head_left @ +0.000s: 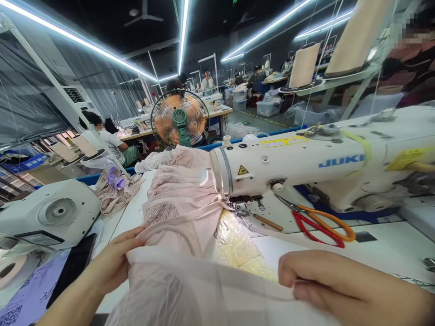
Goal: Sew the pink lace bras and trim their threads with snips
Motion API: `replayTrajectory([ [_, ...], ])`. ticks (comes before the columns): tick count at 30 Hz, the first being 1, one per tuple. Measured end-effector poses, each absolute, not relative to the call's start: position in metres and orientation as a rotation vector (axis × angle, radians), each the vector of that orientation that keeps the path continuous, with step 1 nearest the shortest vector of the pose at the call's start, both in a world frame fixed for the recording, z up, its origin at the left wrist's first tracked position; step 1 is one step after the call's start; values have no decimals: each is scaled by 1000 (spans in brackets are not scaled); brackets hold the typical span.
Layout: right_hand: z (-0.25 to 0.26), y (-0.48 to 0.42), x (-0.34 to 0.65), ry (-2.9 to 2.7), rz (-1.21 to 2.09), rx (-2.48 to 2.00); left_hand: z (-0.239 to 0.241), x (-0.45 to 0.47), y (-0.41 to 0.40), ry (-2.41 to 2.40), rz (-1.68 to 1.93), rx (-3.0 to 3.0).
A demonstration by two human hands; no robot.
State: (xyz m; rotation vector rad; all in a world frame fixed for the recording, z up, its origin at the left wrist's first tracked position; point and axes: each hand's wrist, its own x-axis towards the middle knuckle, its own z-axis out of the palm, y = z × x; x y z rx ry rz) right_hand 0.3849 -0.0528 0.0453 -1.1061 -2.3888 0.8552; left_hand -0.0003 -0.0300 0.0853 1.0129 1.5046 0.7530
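A pale pink lace garment piece (210,280), which looks like part of a bra, is stretched between my hands in the foreground. My left hand (117,256) grips its upper left edge, fingers partly hidden behind the cloth. My right hand (306,276) is closed with the band's right end pinched between thumb and fingers. Beyond it, several similar lace pieces (166,208) lie in a row, leading back beside the white JUKI sewing machine (292,158). A strip of cloth runs under the machine's needle area, whose details are too small to tell.
Red-and-orange-handled scissors (319,224) and a wooden-handled tool (267,222) lie right of the needle area. At left are a white machine head (50,213), a dark phone-like slab (73,267) and a tape roll (16,267). A fan (180,117) stands behind; people sit farther off.
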Motion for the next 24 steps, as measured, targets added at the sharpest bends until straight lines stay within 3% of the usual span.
replayTrajectory([
  [2,35,-31,371,-2509,798,-1150,91,-11,-9,1638,516,1267],
  [5,4,-10,337,-2464,453,-1364,94,-13,20,1978,-100,1907],
  [7,-16,-7,318,-2346,225,-1516,95,-1,33,2158,-294,2160],
  [11,-42,-19,296,-2176,-78,-1616,80,60,50,2023,-194,2409],
  [17,-87,-37,273,-2145,-268,-1529,13,149,87,1543,-79,2617],
  [24,-88,-12,281,-2427,-73,-1262,-15,170,135,1753,39,2433],
])
